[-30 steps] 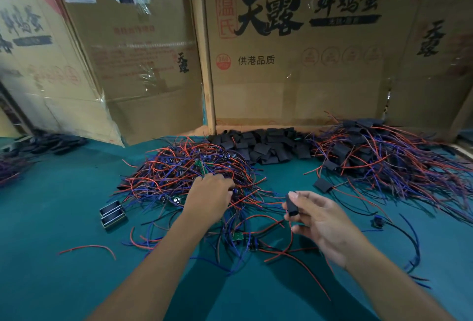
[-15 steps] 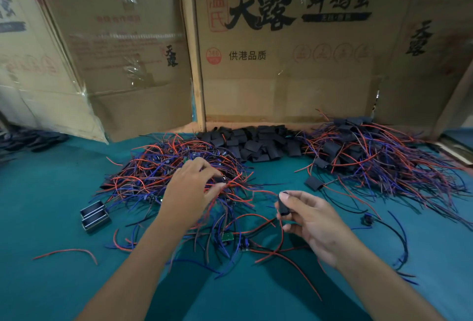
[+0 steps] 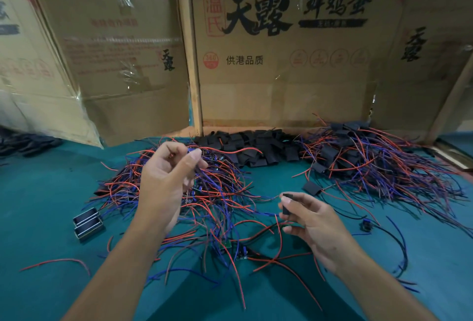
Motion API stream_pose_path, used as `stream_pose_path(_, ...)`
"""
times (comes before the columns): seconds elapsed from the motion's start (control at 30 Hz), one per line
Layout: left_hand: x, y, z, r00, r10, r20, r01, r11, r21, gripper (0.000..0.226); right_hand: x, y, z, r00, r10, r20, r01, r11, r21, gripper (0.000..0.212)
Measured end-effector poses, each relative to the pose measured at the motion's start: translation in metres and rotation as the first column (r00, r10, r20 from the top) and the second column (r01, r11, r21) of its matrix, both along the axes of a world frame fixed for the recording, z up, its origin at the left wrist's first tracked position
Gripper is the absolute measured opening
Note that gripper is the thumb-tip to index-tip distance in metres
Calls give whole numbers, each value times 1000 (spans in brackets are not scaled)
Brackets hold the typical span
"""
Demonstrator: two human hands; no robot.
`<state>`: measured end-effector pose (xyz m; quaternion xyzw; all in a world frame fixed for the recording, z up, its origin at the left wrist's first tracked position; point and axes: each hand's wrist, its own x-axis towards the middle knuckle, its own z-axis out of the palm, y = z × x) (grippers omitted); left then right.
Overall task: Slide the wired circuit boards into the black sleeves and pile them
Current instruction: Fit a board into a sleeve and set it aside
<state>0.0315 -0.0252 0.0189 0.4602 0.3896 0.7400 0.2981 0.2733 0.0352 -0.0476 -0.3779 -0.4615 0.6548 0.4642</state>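
A tangle of red and blue wired circuit boards (image 3: 220, 192) lies on the green table in front of me. My left hand (image 3: 166, 180) is raised above it and pinches a small wired board (image 3: 191, 151) between thumb and fingers, its wires trailing down into the tangle. My right hand (image 3: 309, 221) holds one black sleeve (image 3: 286, 204) pinched upright, to the right of the tangle. Loose black sleeves (image 3: 256, 146) are heaped at the back centre. The pile of sleeved boards (image 3: 371, 164) with wires spreads at the back right.
Cardboard boxes (image 3: 281, 64) wall off the back of the green table (image 3: 51, 192). Two small metal-framed black parts (image 3: 88, 223) lie at the left. A loose red wire (image 3: 58, 263) lies front left, a black-wired part (image 3: 367, 226) at the right.
My left hand has lifted out of the wire tangle with a small board pinched in its fingers. My right hand keeps holding the black sleeve in about the same place.
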Motion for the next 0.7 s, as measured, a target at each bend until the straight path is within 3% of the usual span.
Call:
stream_pose_path(0.07, 0, -1, 3, 986, -94, 135, 98, 995, -21, 17, -1, 0, -1, 1000, 0, 3, 0, 1000, 6, 19)
stream_pose_path(0.2, 4, 1, 0, 960, -170, 225, 206, 967, -149, 22, -1, -2, -2, 1000, 11, 28, -13, 997, 74, 20)
stream_pose_path(0.33, 9, 3, -4, 876, -241, 417, 318, 940, -125, 23, -2, -1, -5, 979, -41, 202, -10, 969, 248, 20)
stream_pose_path(0.47, 11, 7, -8, 856, -191, 480, 278, 954, -116, 22, -1, -1, -9, 835, -195, 514, -111, 856, 505, 20)
stream_pose_path(0.63, 11, 13, -12, 835, -120, 537, 206, 973, -103, 2, -10, -14, -9, 795, -181, 578, -230, 793, 564, 17)
stream_pose_path(0.7, 13, 13, -15, 846, -91, 525, 169, 980, -103, 6, -14, -20, -10, 789, -155, 595, -267, 785, 559, 16)
